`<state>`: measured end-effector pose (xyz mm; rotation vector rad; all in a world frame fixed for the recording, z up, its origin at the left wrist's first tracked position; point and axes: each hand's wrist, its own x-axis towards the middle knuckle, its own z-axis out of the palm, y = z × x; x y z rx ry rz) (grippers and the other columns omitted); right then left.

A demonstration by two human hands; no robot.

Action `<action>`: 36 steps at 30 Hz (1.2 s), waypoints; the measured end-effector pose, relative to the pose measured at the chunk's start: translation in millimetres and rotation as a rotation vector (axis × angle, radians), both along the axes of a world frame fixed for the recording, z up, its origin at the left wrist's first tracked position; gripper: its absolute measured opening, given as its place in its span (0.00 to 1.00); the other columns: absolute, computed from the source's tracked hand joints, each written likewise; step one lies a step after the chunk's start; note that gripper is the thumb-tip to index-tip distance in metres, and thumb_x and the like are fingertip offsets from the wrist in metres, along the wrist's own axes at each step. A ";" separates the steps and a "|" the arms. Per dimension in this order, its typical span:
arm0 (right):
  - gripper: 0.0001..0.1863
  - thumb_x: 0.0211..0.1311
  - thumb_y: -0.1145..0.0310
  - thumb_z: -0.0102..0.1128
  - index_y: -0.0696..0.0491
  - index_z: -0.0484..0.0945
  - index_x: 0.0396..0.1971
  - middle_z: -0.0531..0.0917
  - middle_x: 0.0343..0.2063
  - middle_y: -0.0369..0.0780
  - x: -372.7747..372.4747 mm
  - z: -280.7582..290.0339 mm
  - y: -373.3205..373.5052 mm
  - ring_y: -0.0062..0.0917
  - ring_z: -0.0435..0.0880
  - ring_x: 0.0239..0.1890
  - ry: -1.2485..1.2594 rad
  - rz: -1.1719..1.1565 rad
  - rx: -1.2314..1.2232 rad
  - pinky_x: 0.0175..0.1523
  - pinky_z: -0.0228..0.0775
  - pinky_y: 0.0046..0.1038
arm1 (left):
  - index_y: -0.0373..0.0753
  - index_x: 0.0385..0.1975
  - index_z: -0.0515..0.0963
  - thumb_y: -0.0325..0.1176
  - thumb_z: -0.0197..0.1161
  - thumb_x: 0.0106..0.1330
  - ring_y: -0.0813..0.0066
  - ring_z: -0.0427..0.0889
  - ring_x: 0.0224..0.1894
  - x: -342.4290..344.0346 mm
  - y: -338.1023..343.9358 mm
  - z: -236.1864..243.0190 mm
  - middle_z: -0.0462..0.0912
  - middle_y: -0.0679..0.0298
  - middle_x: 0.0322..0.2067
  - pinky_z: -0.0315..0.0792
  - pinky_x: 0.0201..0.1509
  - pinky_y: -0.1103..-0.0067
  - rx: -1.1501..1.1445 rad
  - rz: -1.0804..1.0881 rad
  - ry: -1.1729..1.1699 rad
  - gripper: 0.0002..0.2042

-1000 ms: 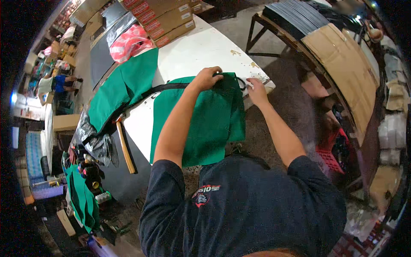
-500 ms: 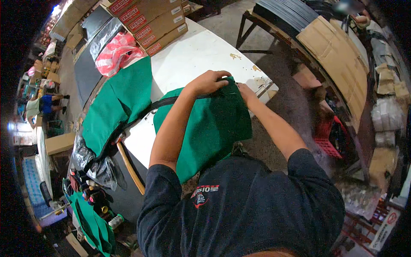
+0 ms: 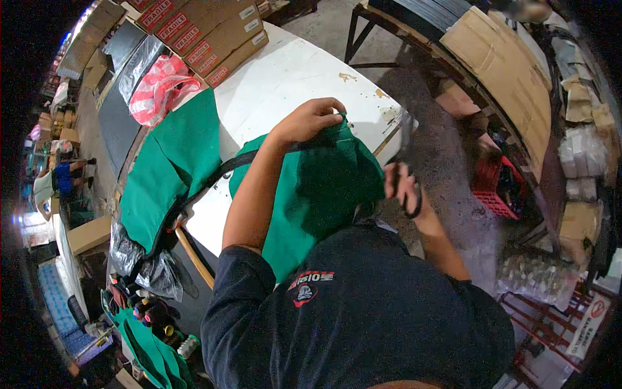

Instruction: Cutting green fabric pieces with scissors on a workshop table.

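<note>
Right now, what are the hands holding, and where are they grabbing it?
The left hand pinches the green fabric piece at its top edge. The right hand grips dark scissors by the handles, though it's blurred.

A green fabric piece [image 3: 321,188] drapes from the white table's edge toward the person's body, its top edge bunched and lifted; a black strap [image 3: 223,170] runs from its upper left corner; dark scissors [image 3: 408,162], blurred, stand just right of it, points upward.
</note>
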<state>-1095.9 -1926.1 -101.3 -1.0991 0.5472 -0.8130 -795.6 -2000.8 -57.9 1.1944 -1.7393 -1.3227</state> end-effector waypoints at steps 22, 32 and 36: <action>0.13 0.62 0.65 0.54 0.57 0.68 0.40 0.67 0.26 0.32 34.6 -32.6 27.9 0.13 0.69 0.28 0.320 0.149 0.026 0.32 0.67 0.16 | 0.33 0.31 0.76 0.33 0.62 0.59 0.80 0.72 0.31 -0.4 32.1 33.5 0.77 0.68 0.25 0.68 0.38 0.82 0.078 0.094 -0.048 0.09; 0.08 0.65 0.66 0.50 0.55 0.66 0.36 0.68 0.35 0.33 48.0 -8.0 30.0 0.14 0.69 0.34 0.251 0.101 0.289 0.45 0.70 0.15 | 0.31 0.29 0.78 0.30 0.67 0.54 0.81 0.74 0.28 -7.0 38.8 38.1 0.79 0.67 0.24 0.69 0.35 0.82 0.115 0.058 -0.032 0.09; 0.17 0.63 0.59 0.52 0.57 0.64 0.40 0.66 0.27 0.32 48.6 -15.6 26.5 0.14 0.66 0.28 0.447 0.163 -0.062 0.35 0.62 0.17 | 0.31 0.28 0.78 0.30 0.69 0.52 0.81 0.74 0.27 -5.3 40.6 28.8 0.79 0.67 0.23 0.69 0.34 0.82 0.135 0.072 -0.001 0.10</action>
